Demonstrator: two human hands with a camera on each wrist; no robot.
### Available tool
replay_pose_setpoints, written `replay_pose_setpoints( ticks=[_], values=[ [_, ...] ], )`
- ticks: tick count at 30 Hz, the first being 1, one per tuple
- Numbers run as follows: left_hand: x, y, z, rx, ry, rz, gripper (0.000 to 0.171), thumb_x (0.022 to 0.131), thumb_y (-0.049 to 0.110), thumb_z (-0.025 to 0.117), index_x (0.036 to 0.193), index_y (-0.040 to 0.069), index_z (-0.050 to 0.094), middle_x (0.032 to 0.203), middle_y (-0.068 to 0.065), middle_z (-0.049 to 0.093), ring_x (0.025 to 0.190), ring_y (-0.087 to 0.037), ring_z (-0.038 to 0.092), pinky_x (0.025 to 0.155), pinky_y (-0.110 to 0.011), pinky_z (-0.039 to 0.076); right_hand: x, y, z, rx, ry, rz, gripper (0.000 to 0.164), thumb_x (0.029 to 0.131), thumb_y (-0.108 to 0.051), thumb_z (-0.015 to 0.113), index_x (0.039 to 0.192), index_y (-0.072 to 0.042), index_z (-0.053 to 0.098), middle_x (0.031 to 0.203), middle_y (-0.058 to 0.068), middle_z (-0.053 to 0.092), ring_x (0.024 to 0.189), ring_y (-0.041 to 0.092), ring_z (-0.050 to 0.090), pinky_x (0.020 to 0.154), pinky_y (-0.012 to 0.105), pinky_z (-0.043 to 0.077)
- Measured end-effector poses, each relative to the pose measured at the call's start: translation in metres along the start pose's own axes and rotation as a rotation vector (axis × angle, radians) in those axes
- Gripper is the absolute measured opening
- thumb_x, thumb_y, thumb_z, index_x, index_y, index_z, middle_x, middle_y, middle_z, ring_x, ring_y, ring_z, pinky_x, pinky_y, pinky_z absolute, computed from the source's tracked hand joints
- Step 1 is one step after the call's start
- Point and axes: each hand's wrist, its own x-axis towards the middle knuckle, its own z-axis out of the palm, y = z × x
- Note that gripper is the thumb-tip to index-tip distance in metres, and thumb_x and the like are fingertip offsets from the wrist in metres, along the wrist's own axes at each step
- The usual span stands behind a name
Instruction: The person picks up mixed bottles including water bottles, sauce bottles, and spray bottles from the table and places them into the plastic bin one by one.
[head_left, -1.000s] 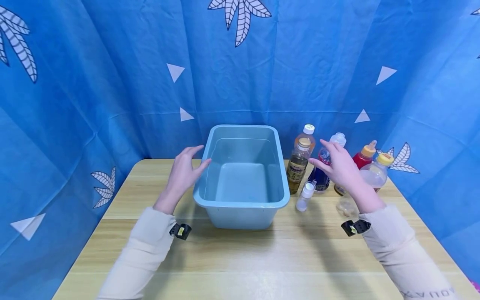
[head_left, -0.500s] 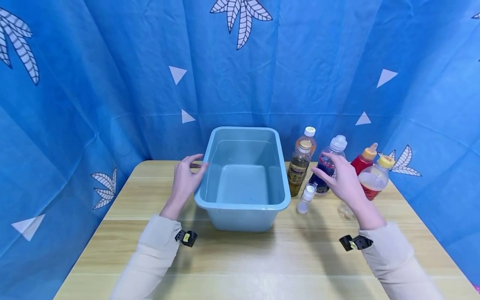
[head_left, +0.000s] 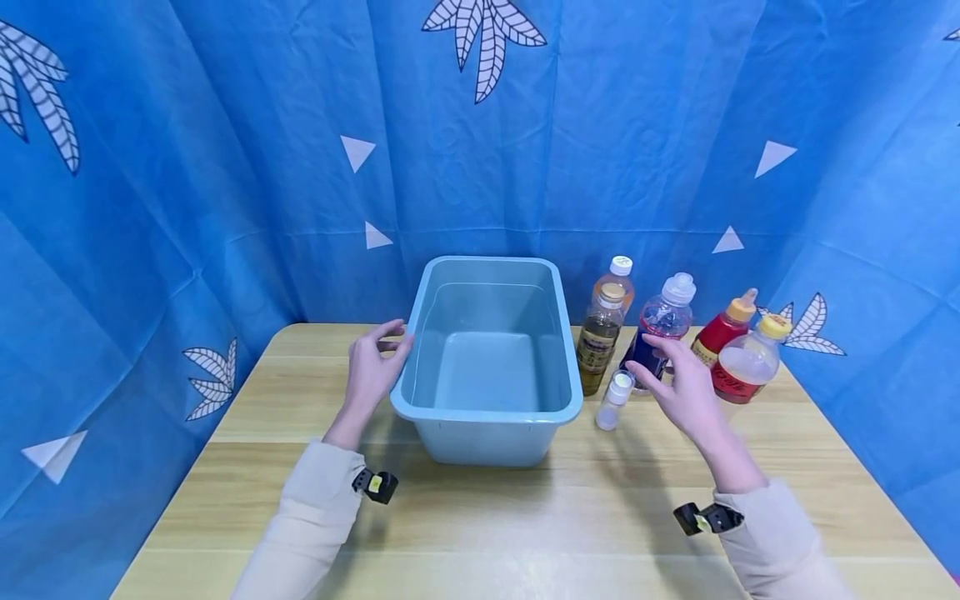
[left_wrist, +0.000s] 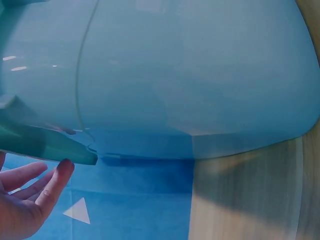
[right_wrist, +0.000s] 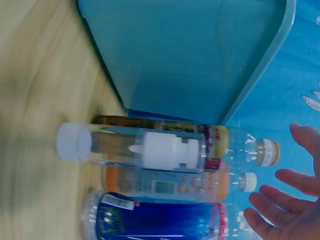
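Observation:
A pale blue plastic tub (head_left: 480,442) stands in the middle of the table in the head view. My left hand (head_left: 372,367) is at its left side, fingers loosely bent, with fingertips right at the rim in the left wrist view. To the tub's right my right hand (head_left: 684,396) hovers with thumb and fingers spread, nothing between them. Nearest to it are a small clear pump bottle (head_left: 613,402) and a bottle with a dark blue label (head_left: 666,317). The right wrist view shows the pump bottle (right_wrist: 167,150) in front of the others.
An amber bottle with a tan cap (head_left: 596,350) and an orange, white-capped bottle (head_left: 621,267) stand beside the tub. Farther right are a red squeeze bottle (head_left: 722,332) and a rounded yellow-capped bottle (head_left: 746,367). A blue curtain (head_left: 480,167) hangs behind the table.
My right hand has drawn back towards me, uncovering more of the red and yellow-capped bottles. My left hand has dropped slightly, its fingers and thumb closer together. Tub and bottles stay put.

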Motion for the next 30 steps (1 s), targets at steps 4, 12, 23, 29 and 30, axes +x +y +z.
replay_pose_setpoints(
  ticks=[4,12,23,29,30],
  values=[
    [0.001,-0.004,0.002,-0.024,-0.011,-0.012,0.038,0.085,0.013,0.059,0.119,-0.002,0.054,0.106,-0.017,0.059,0.088,-0.029,0.061,0.075,-0.036,0.051,-0.007,0.006,0.006,0.019,0.022,0.011,0.046,0.084,-0.026,0.061,0.12,0.001,0.051,0.115,0.023,0.051,0.099,0.036,0.051,0.077,0.051,0.045],
    [0.001,-0.009,0.002,-0.069,-0.079,-0.077,0.04,0.087,0.014,0.056,0.124,0.0,0.05,0.112,-0.017,0.057,0.092,-0.028,0.059,0.076,-0.036,0.05,-0.017,0.019,0.017,0.06,0.044,0.066,0.044,0.084,-0.024,0.061,0.119,0.001,0.052,0.111,0.022,0.053,0.099,0.035,0.052,0.075,0.048,0.047],
    [0.002,-0.012,0.004,-0.126,-0.083,-0.118,0.038,0.087,0.013,0.056,0.122,0.001,0.052,0.116,-0.016,0.056,0.095,-0.026,0.058,0.079,-0.034,0.049,-0.027,0.039,0.03,0.154,0.069,0.113,0.045,0.08,-0.018,0.066,0.118,0.004,0.052,0.112,0.023,0.053,0.096,0.035,0.053,0.074,0.05,0.047],
    [0.003,-0.011,0.004,-0.138,-0.082,-0.133,0.037,0.087,0.013,0.055,0.122,0.002,0.052,0.112,-0.017,0.058,0.095,-0.025,0.057,0.08,-0.035,0.049,-0.027,0.045,0.036,0.188,0.048,0.144,0.048,0.079,-0.019,0.068,0.118,0.003,0.052,0.112,0.022,0.055,0.096,0.034,0.054,0.074,0.047,0.047],
    [0.003,-0.011,0.004,-0.139,-0.082,-0.135,0.037,0.087,0.013,0.055,0.122,0.002,0.052,0.112,-0.017,0.058,0.095,-0.025,0.057,0.08,-0.035,0.049,-0.027,0.046,0.036,0.191,0.043,0.15,0.048,0.079,-0.019,0.068,0.118,0.003,0.052,0.111,0.021,0.055,0.096,0.033,0.055,0.074,0.046,0.048]
  ],
)
